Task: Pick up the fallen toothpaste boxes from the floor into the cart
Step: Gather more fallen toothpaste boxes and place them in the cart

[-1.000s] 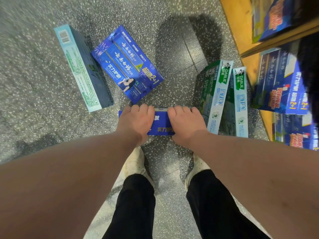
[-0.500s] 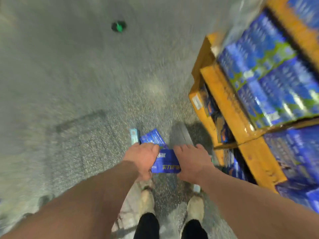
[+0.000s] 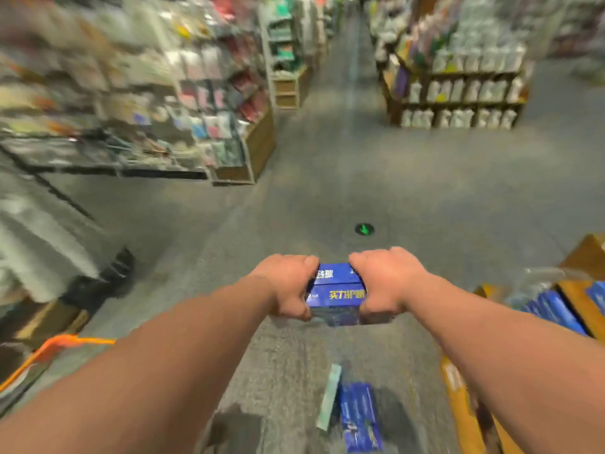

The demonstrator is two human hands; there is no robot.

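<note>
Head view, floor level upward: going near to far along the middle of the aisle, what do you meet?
Blue toothpaste box on the floor → blue box held between left hand and right hand at → green floor marker → far shelf of white bottles.

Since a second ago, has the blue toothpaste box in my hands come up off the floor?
Yes. The blue toothpaste box is up, well clear of the floor; the other blue box lies far below it.

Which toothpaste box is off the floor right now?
The blue box with yellow lettering, clamped between the left hand and right hand. The other blue box and the pale teal box lie on the floor below.
</note>
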